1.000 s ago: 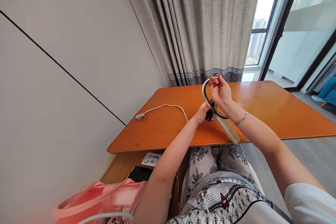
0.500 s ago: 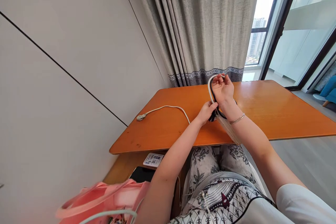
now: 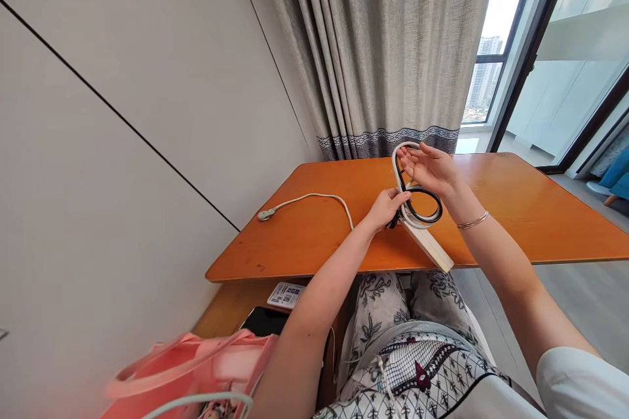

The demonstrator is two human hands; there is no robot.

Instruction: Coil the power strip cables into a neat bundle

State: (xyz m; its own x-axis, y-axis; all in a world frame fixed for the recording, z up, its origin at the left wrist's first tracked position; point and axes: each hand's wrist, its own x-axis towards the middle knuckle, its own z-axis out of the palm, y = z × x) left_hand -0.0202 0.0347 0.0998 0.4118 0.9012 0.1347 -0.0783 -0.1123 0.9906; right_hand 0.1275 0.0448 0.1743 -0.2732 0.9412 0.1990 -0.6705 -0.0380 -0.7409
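My left hand (image 3: 387, 208) is closed around a bundle of cables over the near middle of the table. A white cable (image 3: 396, 167) and a black cable (image 3: 439, 213) form loops there, one standing up and one out to the right. Below the loops lies a long white bar (image 3: 430, 247), which looks like a power strip, angled toward the table's front edge. My right hand (image 3: 432, 167) is palm up beside the upper loop, its fingers spread and the tips touching or very near the cables. What sits inside my left palm is hidden.
On the left of the orange wooden table (image 3: 531, 209), a white cord ends in a plug (image 3: 266, 215). A pink bag (image 3: 196, 366), a black phone-like slab (image 3: 265, 321) and a white printed box (image 3: 285, 295) sit lower left. A curtain (image 3: 393, 46) hangs behind.
My right hand has moved right and its fingers have spread out from the upper loop. The lower cable loop and the white bar now show more fully. My left hand keeps its hold.
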